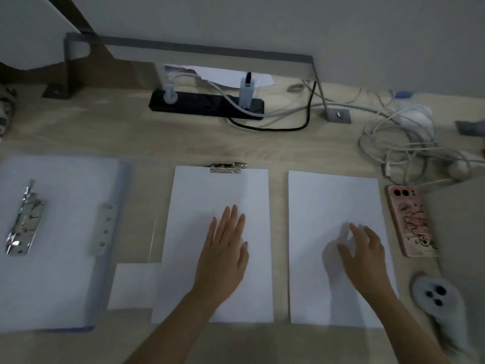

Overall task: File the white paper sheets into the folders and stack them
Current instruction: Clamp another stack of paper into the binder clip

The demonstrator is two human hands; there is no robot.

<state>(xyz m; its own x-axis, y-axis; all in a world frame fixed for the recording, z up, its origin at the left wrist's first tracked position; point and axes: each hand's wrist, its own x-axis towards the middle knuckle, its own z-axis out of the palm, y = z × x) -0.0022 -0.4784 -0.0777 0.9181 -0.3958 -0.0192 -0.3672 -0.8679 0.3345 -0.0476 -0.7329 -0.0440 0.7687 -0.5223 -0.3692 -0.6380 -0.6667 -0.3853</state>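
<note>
Three white areas are seen side by side on the pale wooden worktop (183, 143). At the left an open folder (57, 279) is laid flat, with a shiny clamp mechanism (23, 219) on its left part and a perforated metal strip (103, 229) near its right edge. A small white slip (133, 285) is placed between this folder and the middle sheet (220, 190).

The middle sheet is held at its far edge under a metal clip (228, 168). The left hand (223, 253) is laid flat on it, its fingers (233, 216) straight, close together and pressed on the paper.

Just beside it, on the right, more white paper (328, 195) is laid loose on the worktop. The right hand (364, 253) is placed over its middle with bent fingers (367, 236). This hand is blurred, so it cannot be told whether paper is pinched.

A phone (409, 219) in a pink patterned case is seen just right of that paper. A black power strip (204, 103) and tangled cables (406, 143) are found at the far side of the worktop.
</note>
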